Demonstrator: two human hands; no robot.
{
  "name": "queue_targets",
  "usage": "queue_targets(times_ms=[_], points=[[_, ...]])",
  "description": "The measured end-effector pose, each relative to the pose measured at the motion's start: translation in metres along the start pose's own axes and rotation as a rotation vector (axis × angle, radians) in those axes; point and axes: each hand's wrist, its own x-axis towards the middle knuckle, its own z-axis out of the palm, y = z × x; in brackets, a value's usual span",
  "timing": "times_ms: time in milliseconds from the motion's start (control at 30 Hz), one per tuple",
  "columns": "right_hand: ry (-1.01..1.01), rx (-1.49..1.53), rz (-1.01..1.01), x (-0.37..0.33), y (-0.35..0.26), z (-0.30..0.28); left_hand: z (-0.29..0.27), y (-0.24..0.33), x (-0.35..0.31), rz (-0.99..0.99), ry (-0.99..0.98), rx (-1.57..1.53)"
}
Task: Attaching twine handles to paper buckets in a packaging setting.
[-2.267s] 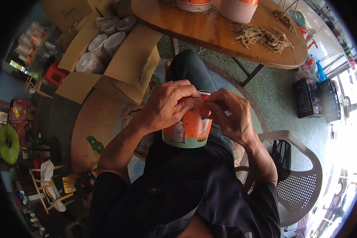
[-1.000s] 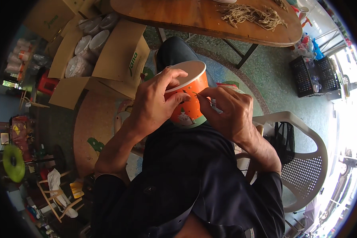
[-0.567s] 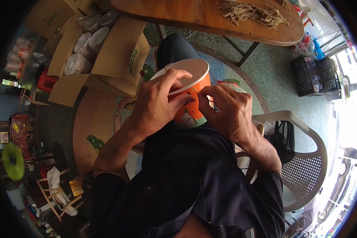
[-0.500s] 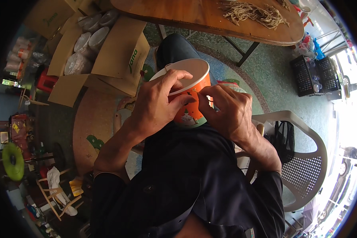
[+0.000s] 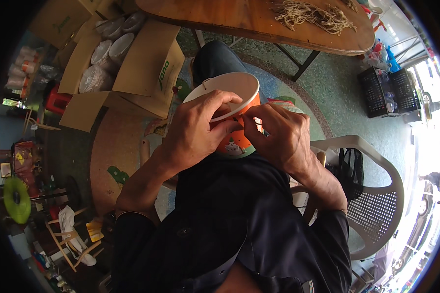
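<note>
A large orange paper bucket (image 5: 233, 145) with a white inside and a green base rests at my lap, mouth up and tilted. My left hand (image 5: 193, 122) is closed on its near rim, fingers over the inside and thumb against the outer wall. Beside it, the fingers of my right hand (image 5: 281, 132) are pinched together close to the outer wall just below the rim. What they pinch is small, perhaps a cord end, and mostly hidden. On the far left of the rim a short bit of thin cord (image 5: 205, 85) shows.
A wooden table (image 5: 220, 17) ahead bears a heap of beige cords (image 5: 313, 18). Left of it stands an open cardboard box (image 5: 146, 63) with wrapped stacks of white tubs (image 5: 102, 53). At right are a plastic chair (image 5: 376, 190) and a black crate (image 5: 386, 95).
My left fingers have shifted slightly right along the rim, uncovering more of the cord at the far left. The right hand has barely moved and stays pinched.
</note>
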Motion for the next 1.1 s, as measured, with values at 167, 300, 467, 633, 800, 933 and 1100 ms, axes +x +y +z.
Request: queue_targets(times_ms=[167, 300, 467, 633, 800, 933, 1100], points=[[-0.072, 0.020, 0.020, 0.001, -0.001, -0.005, -0.007, -0.003, 0.003, 0.040, -0.072, -0.079], [-0.088, 0.019, 0.010, 0.002, -0.002, -0.007, -0.018, -0.008, 0.007, 0.064, -0.174, -0.187], [-0.104, 0.011, -0.006, 0.002, -0.003, -0.007, -0.020, -0.010, 0.010, -0.034, -0.235, -0.226], [-0.125, 0.075, -0.032, 0.002, -0.003, -0.008, -0.020, -0.014, 0.016, -0.077, -0.307, -0.179], [-0.176, 0.077, -0.031, 0.002, -0.002, -0.009, -0.024, -0.007, 0.017, -0.121, -0.378, -0.135], [-0.211, 0.158, -0.039, 0.003, 0.001, -0.008, -0.023, -0.009, 0.014, -0.068, -0.391, -0.131], [-0.274, 0.305, 0.124, 0.015, -0.009, -0.026, -0.019, -0.015, 0.009, -0.019, -0.396, -0.084]])
